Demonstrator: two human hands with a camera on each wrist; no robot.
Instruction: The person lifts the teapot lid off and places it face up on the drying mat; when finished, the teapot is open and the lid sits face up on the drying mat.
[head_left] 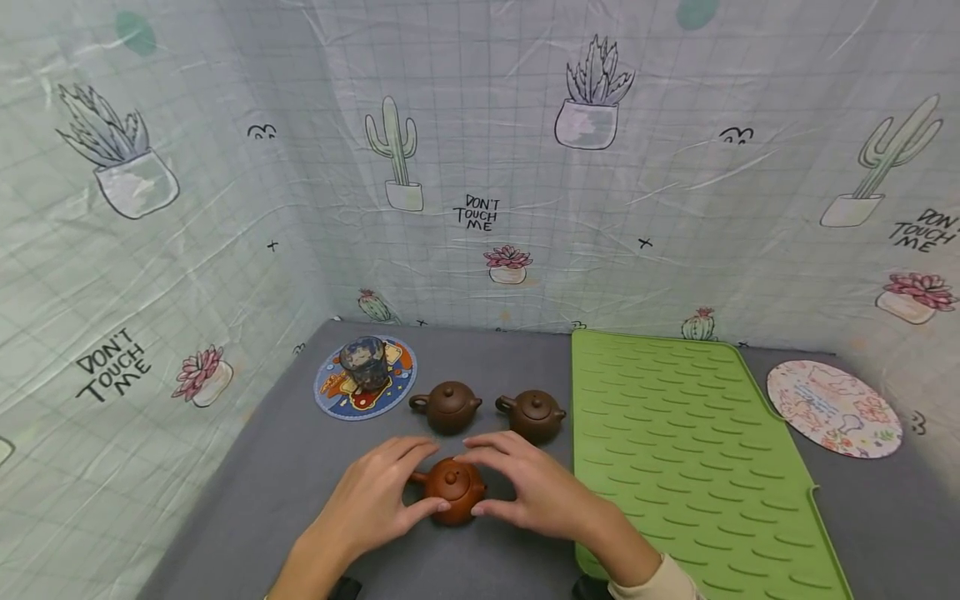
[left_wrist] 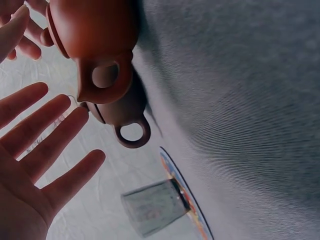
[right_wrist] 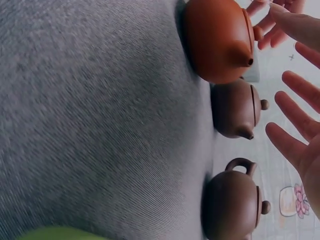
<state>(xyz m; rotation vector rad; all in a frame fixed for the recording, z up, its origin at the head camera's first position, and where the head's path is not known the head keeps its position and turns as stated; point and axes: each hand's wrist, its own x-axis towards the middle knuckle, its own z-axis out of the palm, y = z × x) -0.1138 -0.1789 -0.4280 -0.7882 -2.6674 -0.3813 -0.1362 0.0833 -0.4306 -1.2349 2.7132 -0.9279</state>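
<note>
A reddish-brown clay teapot [head_left: 453, 492] stands on the grey cloth between my two hands, its handle to the left and its spout to the right. My left hand [head_left: 378, 492] hovers at the handle side, fingers spread, its thumb overlapping the pot's front in the head view. On the spout side my right hand [head_left: 536, 487] is spread in the same way, thumb near the spout. In the left wrist view, the fingers [left_wrist: 52, 142] stand apart from the teapot [left_wrist: 95, 30]. The right wrist view likewise shows fingers [right_wrist: 295, 112] away from the pot's body [right_wrist: 212, 40].
Two dark brown teapots, one on the left [head_left: 447, 408] and one on the right [head_left: 534, 417], stand behind. A clear glass [head_left: 365, 364] sits on a round blue coaster [head_left: 333, 400]. To the right lie a green ridged mat [head_left: 675, 433] and a round floral coaster [head_left: 832, 408].
</note>
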